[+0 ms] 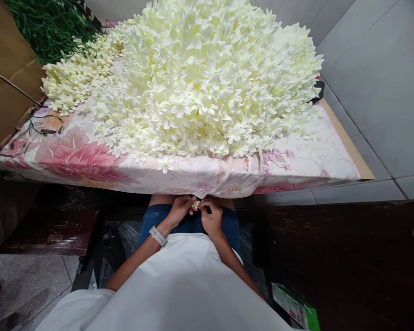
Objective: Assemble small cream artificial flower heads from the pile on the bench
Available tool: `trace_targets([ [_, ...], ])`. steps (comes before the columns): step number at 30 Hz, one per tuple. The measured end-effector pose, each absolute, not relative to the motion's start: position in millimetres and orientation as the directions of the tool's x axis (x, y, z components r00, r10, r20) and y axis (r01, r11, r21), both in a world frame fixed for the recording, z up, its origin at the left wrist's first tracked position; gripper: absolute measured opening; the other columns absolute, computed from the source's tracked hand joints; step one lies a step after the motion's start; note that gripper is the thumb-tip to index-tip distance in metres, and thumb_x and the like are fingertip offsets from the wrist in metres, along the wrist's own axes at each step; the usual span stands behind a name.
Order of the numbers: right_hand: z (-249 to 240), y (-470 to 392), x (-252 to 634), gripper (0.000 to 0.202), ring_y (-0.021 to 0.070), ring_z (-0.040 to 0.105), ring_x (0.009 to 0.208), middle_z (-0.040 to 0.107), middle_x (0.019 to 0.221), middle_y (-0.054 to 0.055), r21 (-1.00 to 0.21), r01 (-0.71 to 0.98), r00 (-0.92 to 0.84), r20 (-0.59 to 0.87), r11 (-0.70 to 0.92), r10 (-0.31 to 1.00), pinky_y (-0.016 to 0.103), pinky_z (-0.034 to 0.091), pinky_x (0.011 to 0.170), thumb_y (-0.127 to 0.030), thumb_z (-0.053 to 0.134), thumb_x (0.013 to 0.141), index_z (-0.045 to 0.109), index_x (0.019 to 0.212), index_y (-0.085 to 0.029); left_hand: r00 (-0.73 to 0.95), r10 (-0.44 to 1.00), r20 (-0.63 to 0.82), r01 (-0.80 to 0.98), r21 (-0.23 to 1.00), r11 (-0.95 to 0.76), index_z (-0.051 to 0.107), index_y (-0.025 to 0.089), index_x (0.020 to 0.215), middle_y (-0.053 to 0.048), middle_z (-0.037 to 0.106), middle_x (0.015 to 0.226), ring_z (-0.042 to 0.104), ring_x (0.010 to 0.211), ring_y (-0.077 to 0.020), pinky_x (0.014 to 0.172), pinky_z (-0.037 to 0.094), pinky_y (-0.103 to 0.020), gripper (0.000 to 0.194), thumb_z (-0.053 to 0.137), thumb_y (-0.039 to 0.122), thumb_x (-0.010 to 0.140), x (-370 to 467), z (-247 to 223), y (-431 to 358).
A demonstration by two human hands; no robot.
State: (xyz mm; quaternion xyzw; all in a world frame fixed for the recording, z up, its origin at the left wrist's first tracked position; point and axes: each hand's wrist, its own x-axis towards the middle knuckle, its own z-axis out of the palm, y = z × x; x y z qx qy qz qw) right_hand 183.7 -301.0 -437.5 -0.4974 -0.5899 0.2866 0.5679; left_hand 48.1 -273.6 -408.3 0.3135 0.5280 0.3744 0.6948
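Observation:
Low over my lap, just under the table's front edge, my left hand (pixel 180 209) pinches a small pale-yellow and white flower (pixel 196 204). The fingertips of my right hand (pixel 212 218) are closed at the flower's right edge, the two hands almost meeting there. A white cord (pixel 224 178) hangs over the table edge and comes down close to my fingers; whether it is held is too small to tell. In front of me a big heap of similar flowers (pixel 207 87) covers much of the table, and a single flower (pixel 165 164) lies near its front edge.
The table (pixel 334 161) has a floral cloth. Green stems or wires (pixel 55 32) are piled at the back left beside a cardboard box (pixel 10 59). Tiled walls (pixel 382 92) stand right and behind. A green-and-white packet (pixel 295 308) lies low at the right.

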Motion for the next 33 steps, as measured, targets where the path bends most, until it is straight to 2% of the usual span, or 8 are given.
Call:
trace_targets([
  [4,-394,-316,182,0.029,0.0132,0.065,0.071,0.069,0.073,-0.001,-0.872,0.259,0.167,0.464,0.415,0.870,0.028,0.053,0.067,0.002,0.053,0.087,0.059,0.069,-0.021,0.217,0.876,-0.431,-0.166,0.868,0.468,0.060,0.013,0.060,-0.001,0.065,0.053,0.048,0.043,-0.0044,0.048,0.034,-0.020,0.059,0.082,0.068,0.067,44,-373,-290],
  [9,-325,-321,183,0.030,0.0120,0.058,0.067,0.063,0.070,-0.003,-0.815,0.200,0.188,0.576,0.543,0.795,0.026,0.048,0.062,0.005,0.055,0.083,0.050,0.068,-0.021,0.253,0.933,-0.258,-0.179,0.935,0.307,0.064,0.014,0.070,-0.002,0.071,0.062,0.054,0.047,-0.0051,0.049,0.040,-0.018,0.043,0.076,0.052,0.084,45,-310,-307],
  [13,-271,-303,178,0.024,0.0126,0.060,0.071,0.064,0.075,-0.002,-0.767,0.084,0.222,0.636,0.636,0.739,0.026,0.052,0.064,0.001,0.064,0.085,0.057,0.080,-0.022,0.126,0.990,-0.063,-0.254,0.963,0.094,0.064,0.014,0.069,-0.002,0.070,0.059,0.055,0.044,-0.0058,0.045,0.042,-0.017,0.043,0.074,0.053,0.086,50,-254,-300],
  [16,-238,-288,172,0.022,0.0143,0.066,0.081,0.067,0.089,0.002,-0.729,-0.092,0.242,0.644,0.678,0.726,0.026,0.059,0.068,-0.016,0.075,0.089,0.063,0.107,-0.024,0.018,0.999,0.039,-0.330,0.944,-0.031,0.063,0.015,0.067,0.000,0.066,0.054,0.055,0.042,-0.0064,0.042,0.042,-0.016,0.045,0.077,0.055,0.083,52,-220,-289],
  [18,-223,-282,169,0.027,0.0149,0.068,0.090,0.069,0.101,0.006,-0.682,-0.148,0.238,0.678,0.716,0.695,0.027,0.061,0.074,-0.024,0.079,0.088,0.065,0.112,-0.023,-0.018,0.996,0.087,-0.351,0.932,-0.088,0.063,0.016,0.066,0.002,0.063,0.051,0.055,0.042,-0.0065,0.041,0.041,-0.015,0.044,0.077,0.053,0.083,54,-204,-284],
  [23,-209,-281,169,0.038,0.0169,0.073,0.094,0.075,0.100,0.005,-0.593,-0.158,0.222,0.758,0.790,0.613,0.030,0.064,0.078,-0.027,0.086,0.081,0.066,0.113,-0.024,-0.120,0.980,0.157,-0.288,0.939,-0.186,0.061,0.016,0.062,0.004,0.059,0.049,0.052,0.041,-0.0046,0.041,0.039,-0.014,0.042,0.076,0.046,0.086,58,-183,-289],
  [26,-211,-286,169,0.042,0.0174,0.074,0.092,0.076,0.100,0.004,-0.589,-0.116,0.234,0.766,0.799,0.599,0.031,0.064,0.077,-0.020,0.088,0.078,0.066,0.113,-0.024,-0.175,0.957,0.231,-0.208,0.941,-0.265,0.063,0.016,0.061,0.004,0.062,0.050,0.054,0.043,-0.0041,0.042,0.039,-0.013,0.039,0.075,0.041,0.089,60,-181,-295],
  [33,-216,-291,168,0.025,0.0179,0.071,0.079,0.077,0.089,0.002,-0.571,-0.077,0.310,0.765,0.817,0.564,0.035,0.061,0.069,-0.013,0.081,0.085,0.067,0.105,-0.022,-0.152,0.925,0.347,-0.063,0.931,-0.359,0.063,0.016,0.064,0.004,0.061,0.053,0.054,0.047,-0.0045,0.047,0.041,-0.016,0.034,0.073,0.034,0.091,59,-188,-301],
])
